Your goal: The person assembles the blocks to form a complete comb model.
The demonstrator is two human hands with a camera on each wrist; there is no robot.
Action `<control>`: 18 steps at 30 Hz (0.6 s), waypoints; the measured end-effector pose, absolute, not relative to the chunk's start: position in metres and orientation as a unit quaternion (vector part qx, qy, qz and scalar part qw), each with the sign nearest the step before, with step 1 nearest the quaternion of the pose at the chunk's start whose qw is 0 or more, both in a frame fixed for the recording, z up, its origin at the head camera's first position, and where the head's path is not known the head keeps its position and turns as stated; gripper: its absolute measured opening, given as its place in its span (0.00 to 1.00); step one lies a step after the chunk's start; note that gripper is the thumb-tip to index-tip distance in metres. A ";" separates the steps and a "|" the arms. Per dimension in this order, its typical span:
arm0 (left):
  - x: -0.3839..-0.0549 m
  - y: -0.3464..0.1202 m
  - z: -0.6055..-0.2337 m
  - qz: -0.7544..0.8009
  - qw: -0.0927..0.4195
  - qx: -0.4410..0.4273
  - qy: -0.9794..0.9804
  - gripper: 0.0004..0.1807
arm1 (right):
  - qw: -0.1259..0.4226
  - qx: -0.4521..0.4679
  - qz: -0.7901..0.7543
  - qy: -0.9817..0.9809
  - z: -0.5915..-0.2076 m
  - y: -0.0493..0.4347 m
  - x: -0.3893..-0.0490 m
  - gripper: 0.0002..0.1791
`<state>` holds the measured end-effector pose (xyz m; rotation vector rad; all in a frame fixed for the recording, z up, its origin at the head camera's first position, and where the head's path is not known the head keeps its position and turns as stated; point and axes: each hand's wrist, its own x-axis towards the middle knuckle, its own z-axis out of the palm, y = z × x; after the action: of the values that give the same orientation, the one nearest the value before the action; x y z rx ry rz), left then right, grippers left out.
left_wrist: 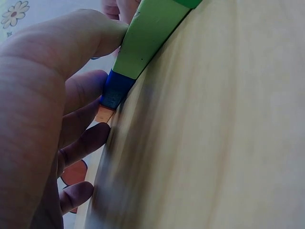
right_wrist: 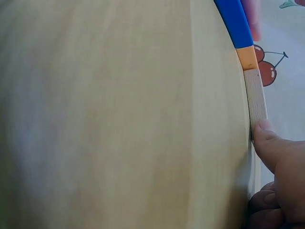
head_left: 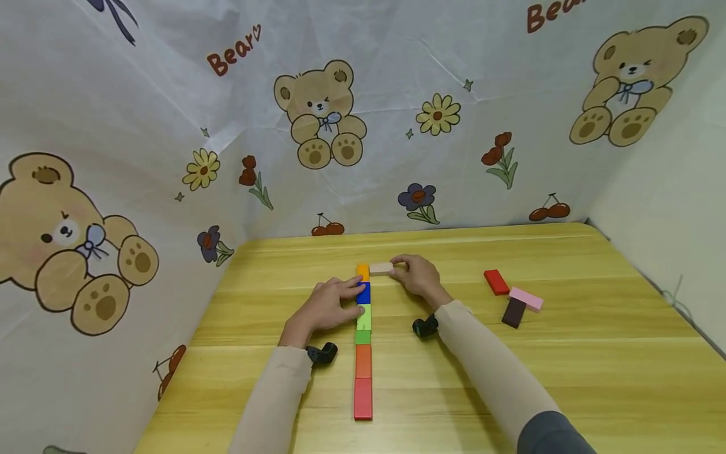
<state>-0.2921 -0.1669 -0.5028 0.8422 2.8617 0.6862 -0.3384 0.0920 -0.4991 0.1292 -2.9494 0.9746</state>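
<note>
A straight row of coloured blocks runs away from me in the head view: red (head_left: pixel 363 398), orange (head_left: pixel 363 360), green (head_left: pixel 363 337), light green (head_left: pixel 364 320), blue (head_left: pixel 364 294) and yellow-orange (head_left: pixel 362 270). From the left, my left hand (head_left: pixel 324 307) rests its extended fingers and thumb against the far part of the row, by the blue and light green blocks. My right hand (head_left: pixel 418 276) pinches the right end of a plain wooden block (right_wrist: pixel 256 98). That block lies crosswise to the row, its other end meeting the yellow-orange block.
On the right of the wooden table (head_left: pixel 601 315) lie a loose red block (head_left: pixel 496 282), a pink block (head_left: pixel 530 300) and a dark brown block (head_left: pixel 513 312), the last two touching. A bear-printed cloth (head_left: pixel 386 189) hangs behind the table's far edge and along the left.
</note>
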 end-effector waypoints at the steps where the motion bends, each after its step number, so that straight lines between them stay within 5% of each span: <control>1: -0.292 -0.167 -0.503 0.224 0.040 0.274 0.934 0.34 | 0.014 0.039 0.312 -0.949 -0.499 0.092 -0.338 0.19; 18: -0.294 -0.166 -0.504 0.219 0.040 0.270 0.937 0.34 | 0.010 0.046 0.296 -0.954 -0.498 0.090 -0.337 0.21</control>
<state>-0.2937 -0.1664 -0.5039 0.8273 2.8697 0.6705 -0.3365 0.0904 -0.4981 0.1446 -2.9783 0.9233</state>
